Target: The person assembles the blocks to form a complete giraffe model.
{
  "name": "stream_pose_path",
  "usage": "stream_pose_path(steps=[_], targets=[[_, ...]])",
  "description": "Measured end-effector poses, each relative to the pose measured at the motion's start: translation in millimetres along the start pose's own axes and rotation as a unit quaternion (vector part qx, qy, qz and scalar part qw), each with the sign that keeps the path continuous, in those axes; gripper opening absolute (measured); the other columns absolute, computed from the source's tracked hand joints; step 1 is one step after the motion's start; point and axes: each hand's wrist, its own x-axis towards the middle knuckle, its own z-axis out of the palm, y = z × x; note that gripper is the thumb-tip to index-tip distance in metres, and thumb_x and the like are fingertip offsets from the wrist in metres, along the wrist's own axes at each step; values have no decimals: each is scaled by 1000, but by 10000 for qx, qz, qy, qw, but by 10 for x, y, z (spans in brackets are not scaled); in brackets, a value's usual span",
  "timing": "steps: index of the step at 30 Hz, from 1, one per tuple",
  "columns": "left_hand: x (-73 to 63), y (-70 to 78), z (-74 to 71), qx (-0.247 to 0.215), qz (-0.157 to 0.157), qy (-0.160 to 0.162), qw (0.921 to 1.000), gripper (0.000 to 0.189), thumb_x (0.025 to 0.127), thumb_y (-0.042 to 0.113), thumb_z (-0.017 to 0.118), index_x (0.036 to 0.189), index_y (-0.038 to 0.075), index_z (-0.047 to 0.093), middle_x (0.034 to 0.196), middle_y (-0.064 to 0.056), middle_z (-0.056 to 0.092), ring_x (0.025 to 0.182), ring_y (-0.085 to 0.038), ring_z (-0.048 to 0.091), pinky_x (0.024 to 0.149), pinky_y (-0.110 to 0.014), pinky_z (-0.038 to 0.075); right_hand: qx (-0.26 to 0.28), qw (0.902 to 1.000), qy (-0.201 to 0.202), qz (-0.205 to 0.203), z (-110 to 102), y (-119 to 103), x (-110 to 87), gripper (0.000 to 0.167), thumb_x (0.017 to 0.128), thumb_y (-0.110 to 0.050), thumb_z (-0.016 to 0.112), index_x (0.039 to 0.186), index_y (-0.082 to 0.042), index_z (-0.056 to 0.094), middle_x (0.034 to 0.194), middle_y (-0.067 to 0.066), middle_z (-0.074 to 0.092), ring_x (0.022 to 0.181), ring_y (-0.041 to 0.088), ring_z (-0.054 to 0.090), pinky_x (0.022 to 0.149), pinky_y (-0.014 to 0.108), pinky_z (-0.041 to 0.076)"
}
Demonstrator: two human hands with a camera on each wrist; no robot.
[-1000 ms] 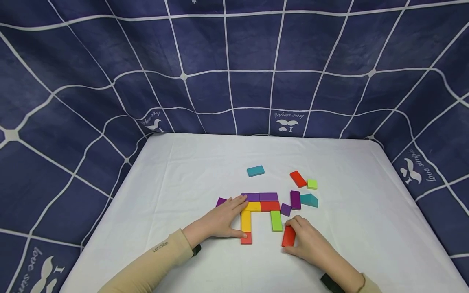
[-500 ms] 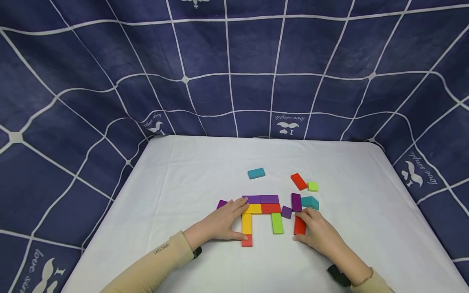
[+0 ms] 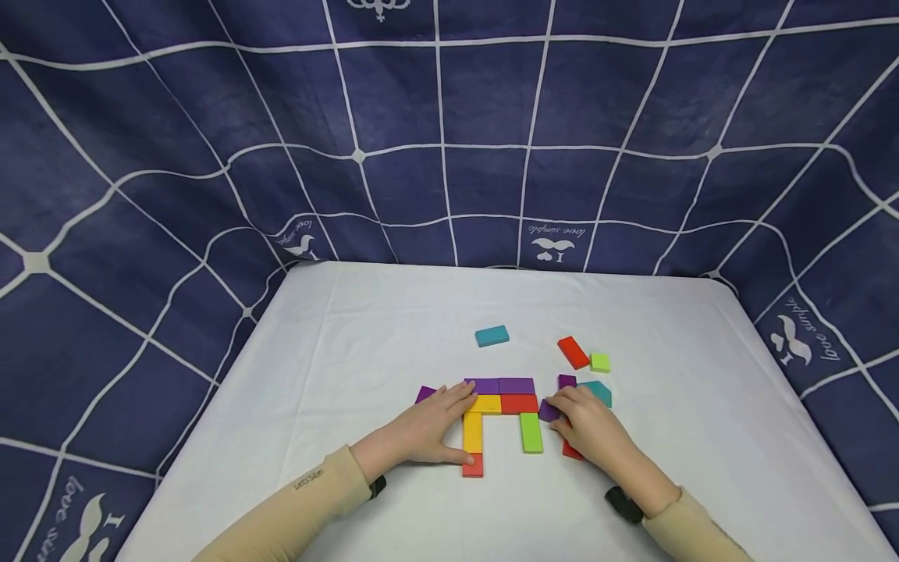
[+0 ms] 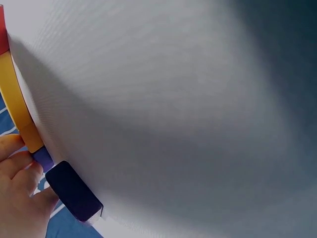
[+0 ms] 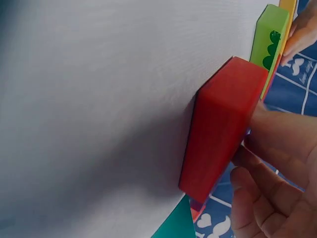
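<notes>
My left hand [image 3: 435, 425] rests with fingers spread along the left side of a flat block arrangement, fingertips on a purple block [image 3: 485, 385] and a yellow block [image 3: 485, 403], thumb at a small red block [image 3: 474, 467]. An upright yellow block [image 3: 473, 432] shows between finger and thumb. My right hand [image 3: 593, 425] pinches a small purple square block [image 3: 548, 411] just right of the arrangement. Beneath that hand lies a red block [image 5: 223, 129], partly hidden in the head view. A dark purple block [image 3: 566, 381] and a teal angled block [image 3: 599, 393] lie beyond its fingers.
A light green block [image 3: 531, 433] hangs below a red block [image 3: 519, 403] on the arrangement's right side. Farther back lie a teal block [image 3: 492, 336], a red block [image 3: 573, 353] and a lime square [image 3: 600, 362]. Another purple block [image 3: 424, 393] lies behind my left hand.
My right hand moved a red block rightward and away from me, to below the dark purple block, let it go, and reached left to the small purple square. The left hand stayed put.
</notes>
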Motion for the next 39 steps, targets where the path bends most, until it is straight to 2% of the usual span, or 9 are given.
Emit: stream_pose_path(steps=[4, 8, 13, 15, 18, 21, 23, 31, 39], targets=[[-1, 0, 5, 16, 20, -7, 10000, 101, 82, 70, 61, 156, 12, 27, 166, -2, 18, 153, -18, 17, 125, -40, 19, 74, 9996, -133, 240, 5, -16, 31, 37, 73, -8, 85, 108, -1, 73, 101, 9, 69, 97, 24, 60, 84, 38, 59], [3, 2, 2, -20, 2, -43, 10000, 101, 82, 71, 61, 156, 12, 27, 166, -2, 17, 153, -18, 17, 125, -41, 19, 178, 9993, 23, 333, -28, -31, 16, 37, 73, -9, 85, 108, -2, 73, 101, 10, 68, 98, 25, 59, 83, 38, 60], [9, 6, -9, 9, -4, -71, 10000, 100, 82, 71, 61, 157, 13, 27, 166, -1, 16, 153, -18, 16, 125, -41, 19, 446, 9986, 231, -181, -135, -153, -113, 35, 70, -7, 85, 103, -8, 74, 97, -1, 66, 91, 13, 55, 76, 29, 58], [12, 12, -22, 22, 3, -77, 10000, 100, 82, 70, 61, 157, 13, 26, 166, -1, 16, 154, -17, 16, 125, -40, 18, 617, 9969, 30, -490, -150, -220, -194, 34, 70, -8, 84, 102, -11, 74, 96, -5, 64, 90, 9, 53, 75, 26, 57], [21, 19, -34, 9, 21, -73, 10000, 100, 82, 69, 62, 157, 13, 27, 166, -1, 16, 154, -18, 16, 125, -40, 18, 859, 9919, -516, -779, -137, -309, -325, 31, 72, -10, 82, 101, -15, 73, 98, -10, 63, 90, 5, 53, 78, 24, 57], [27, 21, -36, 0, 20, -81, 10000, 100, 82, 70, 62, 157, 13, 26, 166, -1, 16, 154, -18, 16, 125, -40, 18, 924, 9877, -981, -797, -103, -366, -417, 28, 74, -11, 81, 101, -14, 73, 100, -10, 63, 91, 6, 56, 80, 24, 59], [27, 20, -34, 19, 3, -91, 10000, 100, 82, 70, 61, 157, 14, 26, 167, -1, 15, 154, -17, 15, 125, -40, 17, 880, 9873, -1080, -761, -79, -381, -446, 29, 74, -11, 82, 101, -12, 73, 99, -8, 64, 91, 7, 57, 79, 25, 59], [16, 15, -25, 49, -12, -89, 9999, 101, 82, 71, 61, 157, 13, 26, 166, -1, 16, 154, -18, 16, 125, -41, 18, 547, 9941, -705, -617, -14, -374, -443, 30, 70, -10, 86, 98, -10, 75, 94, -7, 60, 83, 5, 59, 74, 23, 60], [4, 5, -37, -43, 61, -38, 10000, 100, 82, 69, 62, 156, 11, 27, 166, -5, 17, 153, -20, 17, 125, -42, 19, 420, 9959, -572, -557, 9, -375, -419, 30, 69, -10, 88, 95, -11, 74, 92, -7, 59, 83, 5, 58, 75, 21, 60]])
